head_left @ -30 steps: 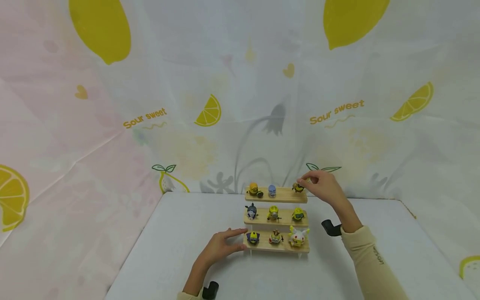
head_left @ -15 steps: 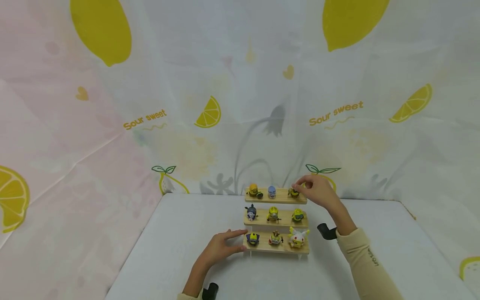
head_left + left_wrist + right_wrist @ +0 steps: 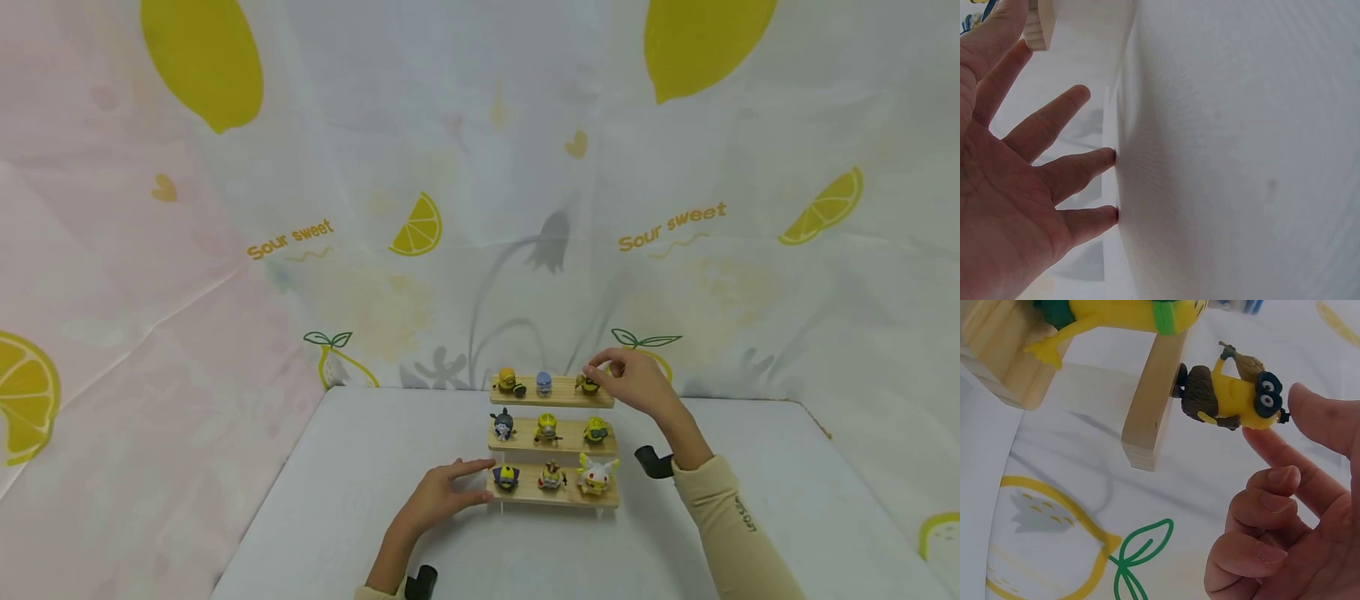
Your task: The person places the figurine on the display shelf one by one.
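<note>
A three-tier display stand [image 3: 555,450] with light wooden shelves holds several small toy figures. On its top tier, at the right end, stands a yellow minion figure [image 3: 1235,397] with dark goggles, a brown skirt and a club. My right hand [image 3: 637,379] pinches that figure's head between thumb and index finger, while the other fingers curl into the palm. The figure's feet are at the shelf board [image 3: 1150,403]. At the left end of the lowest tier, my left hand [image 3: 444,497] has its thumb and index fingertips against the board, fingers spread.
Also on the top tier are an orange-yellow figure [image 3: 508,381] and a blue figure [image 3: 543,383]. A white figure with yellow ears [image 3: 596,473] is at the bottom right. The white table [image 3: 360,450] meets a lemon-print cloth [image 3: 450,292] behind the stand.
My right hand has moved a little left and down along the top shelf with the minion figure, then held nearly still. The left hand has stayed in place.
</note>
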The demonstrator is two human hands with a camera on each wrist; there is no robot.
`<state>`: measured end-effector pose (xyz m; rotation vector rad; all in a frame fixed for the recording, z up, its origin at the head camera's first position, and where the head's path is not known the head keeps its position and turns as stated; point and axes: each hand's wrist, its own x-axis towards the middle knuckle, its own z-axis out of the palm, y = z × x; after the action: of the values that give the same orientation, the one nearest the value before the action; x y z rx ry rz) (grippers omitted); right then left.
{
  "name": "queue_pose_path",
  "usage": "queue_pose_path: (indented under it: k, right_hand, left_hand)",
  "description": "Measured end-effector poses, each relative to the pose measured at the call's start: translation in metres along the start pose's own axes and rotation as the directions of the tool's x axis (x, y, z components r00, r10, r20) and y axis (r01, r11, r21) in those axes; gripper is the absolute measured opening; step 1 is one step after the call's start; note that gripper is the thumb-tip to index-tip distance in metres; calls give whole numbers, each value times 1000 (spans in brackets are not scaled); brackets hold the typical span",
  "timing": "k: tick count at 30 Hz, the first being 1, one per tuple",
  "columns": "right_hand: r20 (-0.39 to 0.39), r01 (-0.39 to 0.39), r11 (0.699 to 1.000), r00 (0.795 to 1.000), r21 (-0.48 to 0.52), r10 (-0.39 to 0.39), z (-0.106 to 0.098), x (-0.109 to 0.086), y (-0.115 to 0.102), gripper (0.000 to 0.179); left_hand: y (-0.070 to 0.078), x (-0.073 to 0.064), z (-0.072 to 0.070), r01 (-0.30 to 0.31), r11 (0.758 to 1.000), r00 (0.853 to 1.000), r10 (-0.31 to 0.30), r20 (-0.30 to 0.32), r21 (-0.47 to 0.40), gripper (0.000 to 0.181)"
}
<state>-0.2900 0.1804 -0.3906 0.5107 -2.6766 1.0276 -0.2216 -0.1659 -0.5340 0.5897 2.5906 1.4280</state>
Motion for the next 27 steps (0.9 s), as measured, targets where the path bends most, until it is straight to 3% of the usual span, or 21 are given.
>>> queue_pose_path:
  k: [9, 15, 21, 27]
  right_hand:
    - [-31, -27, 1000, 999, 7, 27, -15, -16, 4, 29]
    - [-93, 6, 997, 996, -79, -13, -26, -40, 11, 25]
    - [-96, 53, 985, 993, -166, -70, -29, -69, 23, 25]
    - [-96, 59, 963, 992, -262, -87, -25, -94, 35, 38]
  left_hand:
    - [-2, 2, 4, 8, 1000, 1000, -8, 2, 1, 50]
    - [-1, 2, 2, 23, 1000, 1000, -24, 6, 18, 51]
    - [0, 0, -1, 20, 1000, 1000, -20, 15, 7, 51]
    - [6, -5, -6, 10, 997, 999, -12, 31, 76, 57]
